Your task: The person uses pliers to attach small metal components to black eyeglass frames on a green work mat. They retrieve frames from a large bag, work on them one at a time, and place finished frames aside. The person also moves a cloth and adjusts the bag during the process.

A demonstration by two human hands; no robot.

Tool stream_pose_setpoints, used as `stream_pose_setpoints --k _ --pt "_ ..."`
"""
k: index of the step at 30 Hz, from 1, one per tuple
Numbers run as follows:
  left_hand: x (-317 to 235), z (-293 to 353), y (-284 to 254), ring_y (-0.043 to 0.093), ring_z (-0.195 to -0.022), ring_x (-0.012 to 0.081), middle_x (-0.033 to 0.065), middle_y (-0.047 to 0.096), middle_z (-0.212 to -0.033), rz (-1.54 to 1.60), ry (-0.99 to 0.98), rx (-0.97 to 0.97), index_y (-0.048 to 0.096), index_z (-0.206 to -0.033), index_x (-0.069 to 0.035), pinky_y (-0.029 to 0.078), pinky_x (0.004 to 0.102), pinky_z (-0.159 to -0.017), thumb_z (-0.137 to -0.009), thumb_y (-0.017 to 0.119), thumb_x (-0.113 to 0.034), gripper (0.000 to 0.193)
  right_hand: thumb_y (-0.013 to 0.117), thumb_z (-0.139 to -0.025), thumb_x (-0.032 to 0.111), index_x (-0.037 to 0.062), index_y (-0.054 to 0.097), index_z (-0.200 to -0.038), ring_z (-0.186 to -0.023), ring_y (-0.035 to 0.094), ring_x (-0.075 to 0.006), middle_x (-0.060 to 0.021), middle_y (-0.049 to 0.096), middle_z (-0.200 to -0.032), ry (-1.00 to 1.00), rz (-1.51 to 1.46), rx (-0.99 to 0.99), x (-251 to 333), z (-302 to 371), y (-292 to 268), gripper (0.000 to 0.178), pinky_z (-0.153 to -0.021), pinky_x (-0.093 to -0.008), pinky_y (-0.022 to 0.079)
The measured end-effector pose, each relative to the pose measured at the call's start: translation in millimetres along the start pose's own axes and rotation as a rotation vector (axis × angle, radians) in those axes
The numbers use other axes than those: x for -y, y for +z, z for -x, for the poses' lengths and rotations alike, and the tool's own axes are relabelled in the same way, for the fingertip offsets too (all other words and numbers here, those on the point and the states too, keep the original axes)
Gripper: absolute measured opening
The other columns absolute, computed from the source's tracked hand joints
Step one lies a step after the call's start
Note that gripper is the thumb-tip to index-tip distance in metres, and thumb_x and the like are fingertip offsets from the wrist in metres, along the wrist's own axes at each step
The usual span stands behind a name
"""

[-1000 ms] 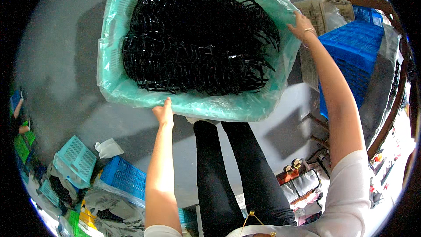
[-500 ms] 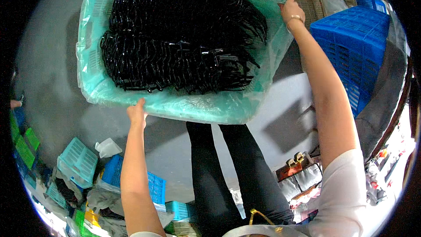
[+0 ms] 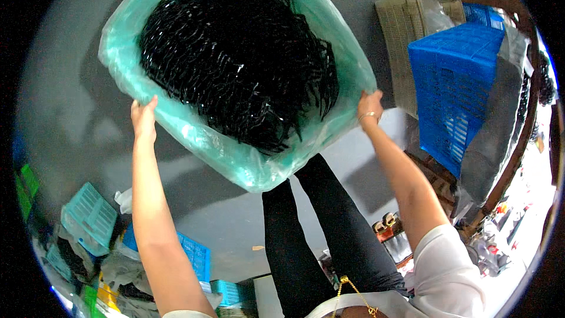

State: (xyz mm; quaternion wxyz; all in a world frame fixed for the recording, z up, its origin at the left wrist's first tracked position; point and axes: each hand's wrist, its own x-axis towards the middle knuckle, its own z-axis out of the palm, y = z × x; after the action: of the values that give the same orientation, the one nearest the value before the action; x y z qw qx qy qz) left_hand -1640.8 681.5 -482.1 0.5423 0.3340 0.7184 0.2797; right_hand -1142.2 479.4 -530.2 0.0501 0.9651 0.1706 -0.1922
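Between my two hands hangs a green plastic basket, lined with clear plastic film and tilted with one corner toward me. Rows of thin, glossy black pieces are packed inside; they look like eyeglass frames, but their exact kind is hard to make out. My left hand grips the rim at the near left side, thumb on top. At the right side, my right hand, with a bracelet at the wrist, is closed on the rim and film. The fingers under the rim are hidden on both sides.
To the right stand a blue crate and beige baskets, beside a brown curved edge. At lower left are a turquoise basket, blue crates and grey bags. Grey floor lies below my legs.
The basket has turned clockwise, bringing a corner toward me. My left hand has moved up and left; my right hand has come down and nearer. Both keep hold of the rim.
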Motion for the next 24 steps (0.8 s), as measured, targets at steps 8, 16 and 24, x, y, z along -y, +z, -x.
stream_pose_setpoints --k 8,16,24 --pt "89.6 163.9 -59.3 0.050 -0.104 0.0251 0.0152 0.045 -0.121 -0.305 0.229 0.111 0.039 -0.123 0.001 0.045 0.0299 -0.085 -0.080 0.059 -0.008 0.048 0.045 -0.085 0.030 0.0048 0.045 -0.113 -0.093 0.055 -0.0299 -0.0154 0.056 -0.104 0.246 0.139 0.193 -77.0 190.5 90.4 0.037 -0.075 -0.0406 0.042" --pt "209.3 364.1 -147.7 0.054 -0.098 0.0197 0.0153 0.051 -0.109 -0.360 -0.593 0.036 0.044 -0.113 -0.001 0.046 0.0282 -0.078 -0.077 0.060 -0.001 0.039 0.059 -0.074 0.022 0.0058 0.057 -0.103 -0.091 0.057 -0.0222 -0.0109 0.057 -0.108 -1.315 1.182 1.094 -54.8 445.0 166.9 0.033 -0.072 -0.0386 0.047" --pt "247.9 378.1 -93.1 0.052 -0.100 0.0229 0.0112 0.048 -0.114 0.167 -0.793 -0.126 0.038 -0.121 -0.004 0.044 0.0364 -0.079 -0.082 0.056 -0.024 0.047 0.046 -0.084 0.023 0.0058 0.055 -0.102 -0.094 0.056 -0.0271 -0.0119 0.059 -0.102 -1.646 0.593 0.911 55.5 325.2 70.2 0.027 -0.081 -0.0396 0.044"
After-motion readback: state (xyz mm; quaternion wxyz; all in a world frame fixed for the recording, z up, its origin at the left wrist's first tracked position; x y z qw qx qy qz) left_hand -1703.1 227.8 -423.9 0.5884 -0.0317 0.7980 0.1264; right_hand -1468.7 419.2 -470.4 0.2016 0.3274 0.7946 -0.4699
